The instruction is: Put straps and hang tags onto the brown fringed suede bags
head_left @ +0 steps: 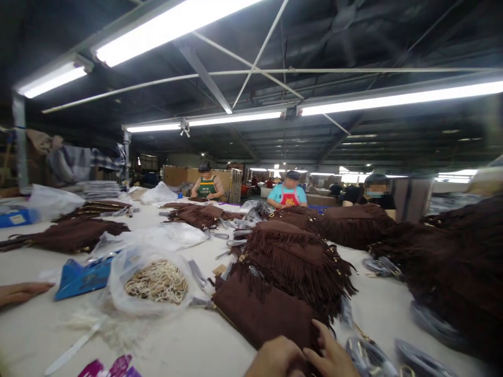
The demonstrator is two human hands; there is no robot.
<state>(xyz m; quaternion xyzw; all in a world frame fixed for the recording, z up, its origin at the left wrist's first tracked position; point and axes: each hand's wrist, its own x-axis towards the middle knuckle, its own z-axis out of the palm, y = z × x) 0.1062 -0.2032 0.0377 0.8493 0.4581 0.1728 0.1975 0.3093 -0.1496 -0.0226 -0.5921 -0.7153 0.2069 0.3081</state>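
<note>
Brown suede, fringed, right under both hands! Head view only, and straight to the action: left grip curled low on the near edge of a flat brown suede bag, fingers too cut off by the bottom of the frame to call open or closed. Right grip just beside it, fingers spread wide across the same suede, no clear pinch on anything. Directly ahead of the grip, a fringed suede bag lying over the flat one, tassels hanging down its side. Farther past the grip, more fringed bags heaped along the bench. Left of the grip, a clear plastic bag of cream cords, with a blue packet right against it and a crumpled white plastic sheet behind. Lower left, pink-and-purple packets at the edge of the frame. Right of the grip, silver hardware in clear sleeves. Out by the left edge, a lone hand on the bench, owner out of frame. Well beyond the grip, across the bench, three co-workers: green apron, red apron, dark top.
</note>
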